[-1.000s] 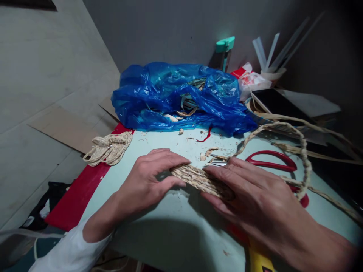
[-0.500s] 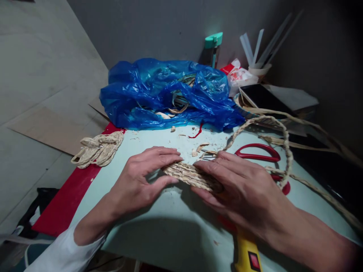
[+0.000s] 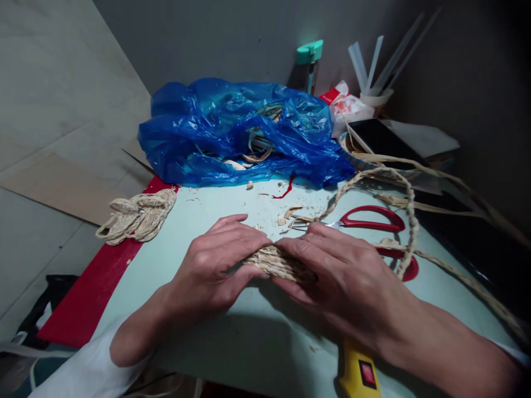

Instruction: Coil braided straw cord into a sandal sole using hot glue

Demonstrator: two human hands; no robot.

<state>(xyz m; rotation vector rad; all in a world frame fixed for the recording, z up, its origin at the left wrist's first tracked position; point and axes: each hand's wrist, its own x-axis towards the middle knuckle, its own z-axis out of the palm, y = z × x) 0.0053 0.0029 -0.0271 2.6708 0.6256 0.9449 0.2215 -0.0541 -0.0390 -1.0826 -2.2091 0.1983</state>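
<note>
Between my two hands is a coil of braided straw cord (image 3: 282,264), its rows pressed side by side. My left hand (image 3: 219,262) grips its left end, thumb below and fingers above. The right end is in the grip of my right hand (image 3: 336,268), whose palm hides part of the coil. A loose length of the straw braid (image 3: 409,193) loops up beyond my right hand. Red-handled scissors (image 3: 373,218) lie just past that hand, partly under the braid. A yellow tool with a red switch (image 3: 360,370) lies below my right wrist.
A crumpled blue plastic bag (image 3: 232,127) holding straw strips fills the back of the table. A bundle of braided cord (image 3: 139,215) lies at the left edge. At the back right stand a cup of translucent sticks (image 3: 376,99) and a dark flat device (image 3: 385,145). Straw scraps (image 3: 290,213) dot the tabletop.
My hands have come closer together on the coil, my left hand shifting slightly right, so less of it shows. The whole view has shifted a little.
</note>
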